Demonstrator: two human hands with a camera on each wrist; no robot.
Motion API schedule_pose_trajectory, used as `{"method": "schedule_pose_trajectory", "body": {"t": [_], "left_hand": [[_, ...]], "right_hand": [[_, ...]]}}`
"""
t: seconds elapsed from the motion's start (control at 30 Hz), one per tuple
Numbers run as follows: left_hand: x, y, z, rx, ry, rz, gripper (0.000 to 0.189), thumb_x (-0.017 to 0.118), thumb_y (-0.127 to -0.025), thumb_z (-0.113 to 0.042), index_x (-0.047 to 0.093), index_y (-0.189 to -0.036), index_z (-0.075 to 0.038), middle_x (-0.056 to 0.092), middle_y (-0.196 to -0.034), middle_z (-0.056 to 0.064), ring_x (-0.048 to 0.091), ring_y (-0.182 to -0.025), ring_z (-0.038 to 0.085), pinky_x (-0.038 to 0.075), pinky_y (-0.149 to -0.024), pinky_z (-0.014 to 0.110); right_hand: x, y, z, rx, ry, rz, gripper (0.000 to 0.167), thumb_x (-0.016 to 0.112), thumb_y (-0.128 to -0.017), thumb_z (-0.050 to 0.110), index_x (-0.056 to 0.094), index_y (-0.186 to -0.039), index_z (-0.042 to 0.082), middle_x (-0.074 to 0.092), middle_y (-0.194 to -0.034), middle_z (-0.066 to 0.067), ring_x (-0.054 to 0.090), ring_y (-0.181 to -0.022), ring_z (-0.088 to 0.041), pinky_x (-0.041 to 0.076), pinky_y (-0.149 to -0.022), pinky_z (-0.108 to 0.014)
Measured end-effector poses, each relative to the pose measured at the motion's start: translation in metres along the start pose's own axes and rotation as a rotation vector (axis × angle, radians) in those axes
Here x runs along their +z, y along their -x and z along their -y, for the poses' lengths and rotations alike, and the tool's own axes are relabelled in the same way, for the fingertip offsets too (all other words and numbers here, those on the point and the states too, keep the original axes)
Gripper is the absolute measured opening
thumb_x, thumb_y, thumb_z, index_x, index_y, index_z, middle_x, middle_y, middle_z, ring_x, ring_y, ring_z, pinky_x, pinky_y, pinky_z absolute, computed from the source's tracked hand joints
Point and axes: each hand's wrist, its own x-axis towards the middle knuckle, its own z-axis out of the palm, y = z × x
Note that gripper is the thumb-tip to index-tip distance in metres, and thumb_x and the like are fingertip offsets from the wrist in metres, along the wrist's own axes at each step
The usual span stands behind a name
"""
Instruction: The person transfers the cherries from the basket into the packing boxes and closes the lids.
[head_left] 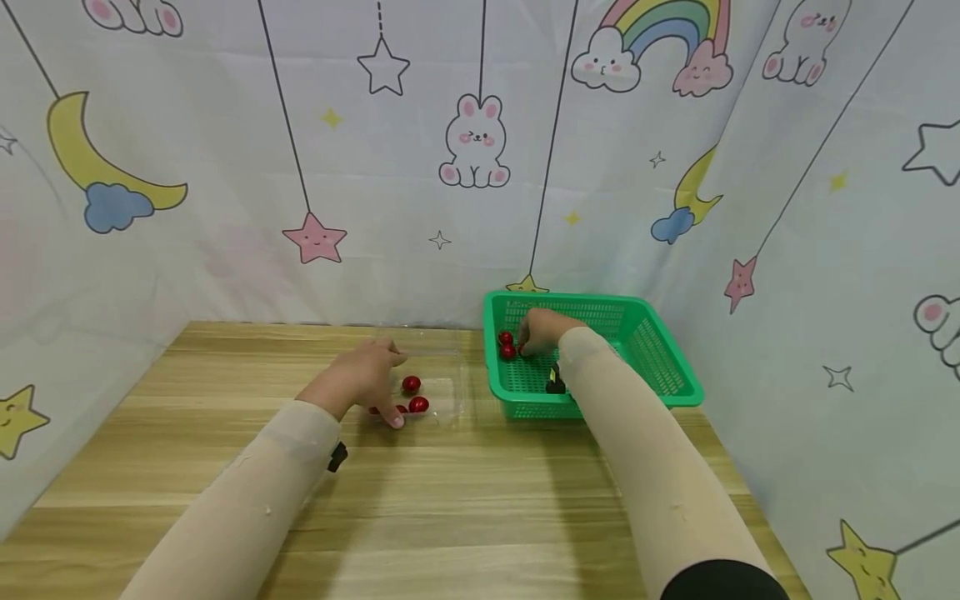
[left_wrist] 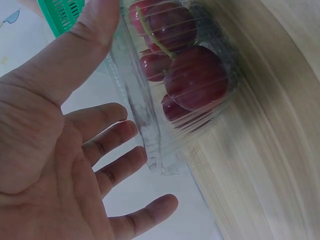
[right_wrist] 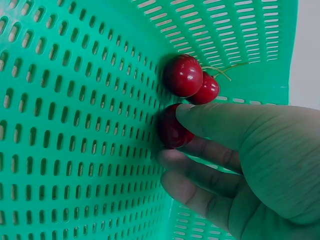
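My right hand (head_left: 546,329) reaches down into the green basket (head_left: 678,398) and pinches a dark red cherry (right_wrist: 171,131) between thumb and fingers, low over the slotted bottom. Two more cherries, one glossy red cherry (right_wrist: 183,76) in front of the other, lie right beside it with thin green stems. At the left, my left hand (head_left: 358,379) spans the side of a clear plastic box (left_wrist: 145,107), its thumb along the rim and its fingers loosely spread, fingertips near the edge. Several cherries (left_wrist: 196,77) show through the box's wall, one with a stem.
The box's clear lid (head_left: 420,340) stands folded back behind it. Both stand on a wood-grain table (head_left: 465,500), the basket to the right of the box. A patterned curtain (head_left: 405,183) closes off the back and sides. A small black device (head_left: 555,382) sits at my right wrist.
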Motion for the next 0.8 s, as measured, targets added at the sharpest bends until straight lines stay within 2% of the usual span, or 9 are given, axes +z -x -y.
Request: {"method": "schedule_pose_trajectory", "body": {"t": [0.17,0.27,0.53,0.67,0.8], "left_hand": [[-0.001,0.002,0.0,0.0,-0.001,0.004,0.121,0.11,-0.073,-0.044,0.05,-0.172,-0.01,0.047,-0.174,0.018,0.045,-0.16,0.047,0.046,-0.126,0.072],[-0.002,0.002,-0.001,0.0,0.001,0.005,0.121,0.11,-0.073,-0.044,0.05,-0.172,-0.01,0.047,-0.174,0.018,0.045,-0.16,0.047,0.046,-0.126,0.072],[-0.001,0.001,-0.002,0.002,0.007,0.001,0.12,0.11,-0.073,-0.043,0.05,-0.172,-0.009,0.048,-0.173,0.018,0.045,-0.16,0.047,0.046,-0.126,0.071],[0.0,0.001,-0.001,0.004,0.007,-0.001,0.12,0.11,-0.073,-0.043,0.05,-0.172,-0.009,0.047,-0.174,0.018,0.044,-0.161,0.047,0.045,-0.127,0.071],[0.001,0.001,-0.002,0.005,0.007,-0.003,0.12,0.11,-0.073,-0.043,0.05,-0.172,-0.008,0.047,-0.174,0.018,0.045,-0.16,0.047,0.046,-0.127,0.07]], "right_hand": [[0.0,-0.005,-0.001,0.036,-0.029,0.015,0.007,0.083,-0.105,0.016,0.084,-0.111,0.011,0.081,-0.116,-0.009,0.079,-0.096,-0.023,0.069,-0.08,-0.037],[-0.003,-0.005,0.0,0.037,-0.035,0.016,0.007,0.083,-0.105,0.016,0.084,-0.11,0.011,0.081,-0.114,-0.008,0.079,-0.095,-0.023,0.069,-0.078,-0.037],[-0.025,0.018,0.018,-0.037,0.0,-0.045,0.012,0.073,-0.11,0.015,0.082,-0.115,0.009,0.079,-0.115,-0.01,0.079,-0.102,-0.032,0.069,-0.093,-0.051],[-0.037,0.032,0.031,-0.086,0.021,-0.092,0.014,0.07,-0.11,0.015,0.081,-0.116,0.008,0.079,-0.118,-0.011,0.072,-0.102,-0.028,0.064,-0.094,-0.049],[-0.046,0.043,0.043,-0.14,-0.006,-0.156,0.015,0.071,-0.109,0.016,0.082,-0.116,0.008,0.08,-0.124,-0.013,0.073,-0.11,-0.028,0.063,-0.099,-0.049]]}}
